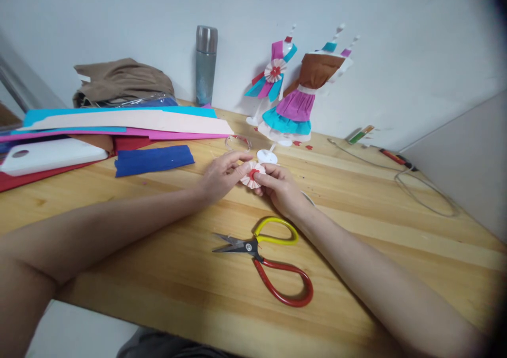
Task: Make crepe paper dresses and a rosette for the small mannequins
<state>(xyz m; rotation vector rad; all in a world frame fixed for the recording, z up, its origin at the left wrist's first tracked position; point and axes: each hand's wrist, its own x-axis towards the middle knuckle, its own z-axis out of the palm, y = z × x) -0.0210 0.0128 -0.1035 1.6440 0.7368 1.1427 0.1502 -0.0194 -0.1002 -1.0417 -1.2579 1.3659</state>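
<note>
Between my two hands is a small pleated paper rosette (pixel 248 181), pale pink with a red centre. My left hand (pixel 222 176) pinches its left edge, thumb on the front. From the right, my right hand (pixel 280 186) grips it, its thumb on the red centre and its other fingers curled behind. Closer to me on the wooden table lie scissors (pixel 249 247) with one yellow and one red handle, their blades slightly apart. A strip of blue crepe paper (pixel 154 160) is flat to the left of my left hand.
Coloured paper sheets (pixel 138 123) and a white board-like piece (pixel 55 156) are stacked at left. A brown cloth (pixel 122 81) and a metal flask (pixel 206 65) stand behind. Two paper-dressed stands (pixel 295 104) are at the back. A grey cable (pixel 428 202) curls at right.
</note>
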